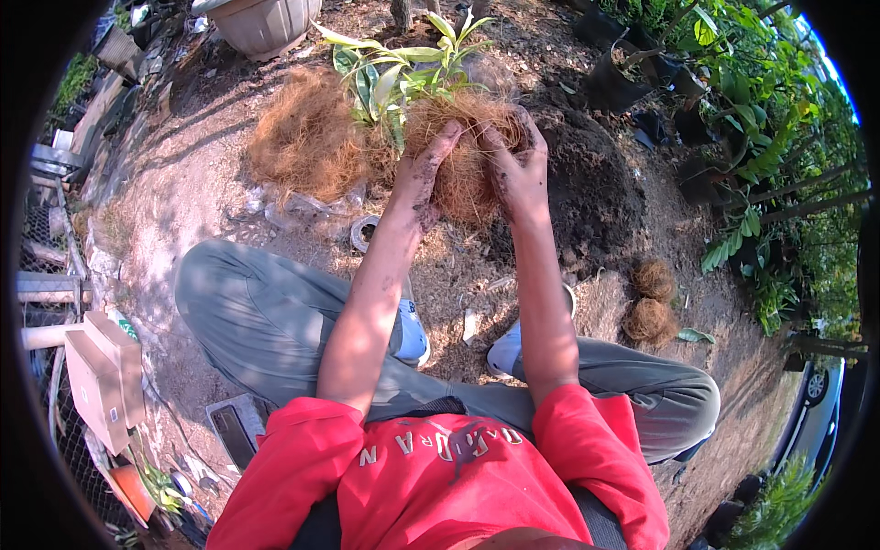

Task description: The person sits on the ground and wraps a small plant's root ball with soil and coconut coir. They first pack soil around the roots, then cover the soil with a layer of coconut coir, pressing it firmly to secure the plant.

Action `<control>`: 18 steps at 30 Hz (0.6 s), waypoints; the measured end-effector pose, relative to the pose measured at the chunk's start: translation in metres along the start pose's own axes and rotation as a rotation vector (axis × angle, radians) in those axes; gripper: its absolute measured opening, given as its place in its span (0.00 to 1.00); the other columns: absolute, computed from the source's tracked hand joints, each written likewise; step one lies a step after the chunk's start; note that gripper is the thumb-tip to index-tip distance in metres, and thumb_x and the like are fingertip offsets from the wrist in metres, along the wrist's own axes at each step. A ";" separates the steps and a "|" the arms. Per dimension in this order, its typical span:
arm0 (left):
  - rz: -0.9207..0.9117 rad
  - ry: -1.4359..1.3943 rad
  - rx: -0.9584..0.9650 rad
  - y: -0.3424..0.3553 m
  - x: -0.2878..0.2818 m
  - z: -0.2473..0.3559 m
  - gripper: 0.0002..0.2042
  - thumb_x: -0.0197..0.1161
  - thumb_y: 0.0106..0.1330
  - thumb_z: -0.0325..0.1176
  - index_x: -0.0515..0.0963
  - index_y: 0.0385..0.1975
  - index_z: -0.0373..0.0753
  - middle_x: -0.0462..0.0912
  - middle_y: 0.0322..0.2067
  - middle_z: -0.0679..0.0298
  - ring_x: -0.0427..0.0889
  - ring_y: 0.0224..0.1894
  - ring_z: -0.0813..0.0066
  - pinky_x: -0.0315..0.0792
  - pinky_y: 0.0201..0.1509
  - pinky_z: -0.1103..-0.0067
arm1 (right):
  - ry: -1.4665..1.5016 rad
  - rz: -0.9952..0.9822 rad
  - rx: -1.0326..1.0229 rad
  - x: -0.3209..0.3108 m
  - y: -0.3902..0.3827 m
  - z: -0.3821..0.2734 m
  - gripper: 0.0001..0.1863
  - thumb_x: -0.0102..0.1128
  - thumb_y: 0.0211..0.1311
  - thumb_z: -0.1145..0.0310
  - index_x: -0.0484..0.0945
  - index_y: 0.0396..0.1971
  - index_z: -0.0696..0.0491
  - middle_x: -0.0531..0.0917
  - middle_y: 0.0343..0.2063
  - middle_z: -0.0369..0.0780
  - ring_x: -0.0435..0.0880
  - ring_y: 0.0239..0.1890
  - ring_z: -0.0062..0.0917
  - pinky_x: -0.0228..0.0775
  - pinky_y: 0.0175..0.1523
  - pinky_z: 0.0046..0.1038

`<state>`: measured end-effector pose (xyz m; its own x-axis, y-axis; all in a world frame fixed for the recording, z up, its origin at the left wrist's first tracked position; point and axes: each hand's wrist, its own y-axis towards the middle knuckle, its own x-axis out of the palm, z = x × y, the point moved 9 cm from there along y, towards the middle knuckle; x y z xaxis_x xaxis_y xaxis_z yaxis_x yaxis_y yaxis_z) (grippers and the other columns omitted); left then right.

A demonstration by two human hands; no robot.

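Between my two soil-smeared hands is a clump of brown coconut fibre (pixel 463 188), loose strands hanging below it. My left hand (pixel 431 163) presses on its left side with fingers bent. My right hand (pixel 524 170) curls round the other side, thumb toward the middle. A leafy plant (pixel 390 84) with pale green and yellowish leaves rises just beyond the clump; its base is hidden by fibre. Left of my hands lies a big heap of loose coconut fibre (pixel 307 137). Dark soil (pixel 587 179) is piled to the right of my right hand.
A roll of tape (pixel 364 235) and crumpled clear plastic (pixel 312 209) lie before my left knee. Two fibre balls (pixel 651 321) sit at right. A large pot (pixel 266 26) stands at the back; potted plants (pixel 733 137) line the right. Cardboard boxes (pixel 99 390) and a phone (pixel 235 435) are at left.
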<state>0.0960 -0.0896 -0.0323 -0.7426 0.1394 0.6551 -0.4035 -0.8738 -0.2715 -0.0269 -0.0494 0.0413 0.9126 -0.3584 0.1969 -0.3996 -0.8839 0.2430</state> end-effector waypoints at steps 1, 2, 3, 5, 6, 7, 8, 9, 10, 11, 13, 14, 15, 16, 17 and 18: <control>0.004 0.029 -0.027 0.001 -0.004 -0.003 0.29 0.65 0.63 0.44 0.67 0.59 0.35 0.76 0.54 0.59 0.77 0.54 0.69 0.75 0.56 0.70 | -0.001 -0.009 0.003 0.000 0.000 0.001 0.13 0.63 0.60 0.73 0.77 0.45 0.58 0.83 0.41 0.38 0.79 0.43 0.19 0.69 0.52 0.23; 0.002 0.059 -0.057 -0.005 0.005 0.003 0.29 0.62 0.66 0.44 0.64 0.62 0.34 0.73 0.56 0.57 0.75 0.56 0.67 0.73 0.59 0.68 | -0.041 -0.026 -0.034 -0.002 0.001 0.002 0.13 0.62 0.60 0.75 0.77 0.45 0.58 0.83 0.41 0.38 0.79 0.43 0.19 0.69 0.53 0.23; 0.000 0.088 -0.086 -0.010 0.010 0.004 0.29 0.58 0.69 0.44 0.62 0.64 0.34 0.71 0.59 0.55 0.74 0.59 0.65 0.71 0.62 0.67 | -0.082 -0.043 -0.072 -0.006 0.001 0.006 0.12 0.61 0.60 0.76 0.77 0.44 0.58 0.83 0.42 0.38 0.79 0.43 0.19 0.69 0.53 0.23; -0.095 -0.006 0.028 -0.014 0.013 0.010 0.31 0.63 0.64 0.49 0.66 0.61 0.36 0.76 0.54 0.58 0.78 0.54 0.67 0.76 0.55 0.70 | 0.010 -0.167 -0.007 -0.002 0.002 0.013 0.12 0.60 0.57 0.75 0.77 0.42 0.59 0.82 0.45 0.40 0.77 0.49 0.25 0.66 0.58 0.30; -0.140 -0.053 0.086 -0.019 0.014 0.016 0.32 0.65 0.62 0.51 0.68 0.59 0.36 0.78 0.52 0.59 0.80 0.51 0.68 0.79 0.52 0.71 | -0.072 -0.222 -0.113 0.005 0.001 0.003 0.13 0.61 0.56 0.73 0.77 0.41 0.58 0.81 0.47 0.42 0.76 0.51 0.28 0.64 0.60 0.32; -0.148 -0.081 0.064 -0.024 0.012 0.016 0.32 0.65 0.62 0.52 0.68 0.59 0.36 0.78 0.51 0.59 0.80 0.51 0.68 0.79 0.52 0.71 | -0.155 -0.276 -0.219 0.012 -0.001 -0.008 0.13 0.62 0.55 0.70 0.77 0.41 0.58 0.80 0.48 0.43 0.75 0.53 0.31 0.61 0.62 0.34; -0.156 -0.110 0.040 -0.032 0.015 0.022 0.32 0.64 0.62 0.52 0.68 0.59 0.36 0.78 0.51 0.59 0.81 0.50 0.67 0.79 0.51 0.71 | -0.238 -0.329 -0.324 0.020 -0.005 -0.019 0.14 0.63 0.54 0.68 0.78 0.40 0.58 0.80 0.50 0.44 0.73 0.56 0.33 0.59 0.63 0.36; -0.164 -0.139 0.015 -0.036 0.017 0.025 0.32 0.64 0.62 0.53 0.68 0.59 0.36 0.78 0.50 0.58 0.81 0.50 0.66 0.79 0.51 0.72 | -0.246 -0.301 -0.292 0.024 -0.009 -0.022 0.19 0.64 0.50 0.63 0.78 0.40 0.58 0.76 0.54 0.48 0.69 0.60 0.41 0.53 0.66 0.41; -0.195 -0.156 0.019 -0.033 0.019 0.026 0.32 0.64 0.62 0.53 0.68 0.59 0.36 0.79 0.50 0.58 0.81 0.50 0.66 0.80 0.51 0.72 | -0.306 -0.307 -0.349 0.029 -0.013 -0.029 0.20 0.64 0.50 0.62 0.78 0.40 0.59 0.76 0.54 0.48 0.69 0.60 0.41 0.53 0.66 0.40; -0.230 -0.174 0.023 -0.026 0.023 0.027 0.32 0.63 0.62 0.53 0.68 0.58 0.36 0.79 0.50 0.58 0.81 0.49 0.66 0.80 0.51 0.72 | -0.370 -0.311 -0.409 0.033 -0.017 -0.035 0.21 0.64 0.49 0.61 0.78 0.41 0.59 0.76 0.55 0.48 0.69 0.60 0.42 0.54 0.66 0.40; -0.302 -0.182 0.014 -0.023 0.026 0.028 0.31 0.65 0.62 0.51 0.68 0.57 0.35 0.78 0.49 0.58 0.81 0.48 0.67 0.80 0.50 0.72 | -0.473 -0.316 -0.502 0.035 -0.018 -0.039 0.25 0.65 0.47 0.60 0.79 0.45 0.59 0.74 0.56 0.48 0.68 0.60 0.43 0.53 0.67 0.41; -0.231 -0.142 0.029 -0.020 0.020 0.026 0.30 0.65 0.62 0.50 0.67 0.58 0.36 0.78 0.49 0.58 0.81 0.48 0.67 0.80 0.49 0.72 | -0.445 -0.328 -0.509 0.034 -0.018 -0.037 0.26 0.65 0.47 0.58 0.79 0.45 0.59 0.74 0.57 0.48 0.68 0.60 0.43 0.52 0.67 0.41; -0.160 -0.102 0.044 -0.017 0.014 0.021 0.30 0.65 0.63 0.48 0.65 0.59 0.36 0.77 0.49 0.57 0.81 0.48 0.67 0.81 0.49 0.71 | -0.417 -0.339 -0.516 0.034 -0.019 -0.037 0.27 0.65 0.48 0.57 0.79 0.46 0.59 0.74 0.57 0.48 0.67 0.60 0.43 0.52 0.67 0.41; -0.089 -0.061 0.058 -0.013 0.007 0.018 0.30 0.65 0.63 0.47 0.64 0.59 0.36 0.76 0.49 0.56 0.81 0.48 0.67 0.82 0.48 0.71 | -0.390 -0.350 -0.522 0.033 -0.019 -0.036 0.28 0.64 0.48 0.55 0.79 0.47 0.58 0.74 0.57 0.48 0.67 0.61 0.43 0.51 0.67 0.41; -0.074 -0.166 -0.043 -0.011 0.004 0.008 0.29 0.71 0.59 0.42 0.70 0.56 0.34 0.79 0.48 0.60 0.81 0.46 0.69 0.79 0.49 0.72 | -0.236 -0.342 -0.405 0.027 -0.016 -0.028 0.32 0.59 0.51 0.47 0.79 0.47 0.59 0.73 0.58 0.49 0.66 0.62 0.43 0.48 0.69 0.41; -0.066 -0.155 -0.039 -0.010 0.002 0.008 0.28 0.71 0.59 0.41 0.70 0.56 0.34 0.79 0.48 0.59 0.81 0.46 0.69 0.79 0.49 0.71 | -0.070 -0.395 -0.239 0.024 -0.009 -0.014 0.37 0.53 0.52 0.41 0.78 0.48 0.60 0.71 0.61 0.49 0.64 0.65 0.42 0.45 0.71 0.41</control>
<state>0.1027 -0.0839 -0.0223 -0.6240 0.1197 0.7722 -0.4710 -0.8461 -0.2495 -0.0029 -0.0455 0.0573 0.9992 -0.0350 -0.0175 -0.0215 -0.8655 0.5005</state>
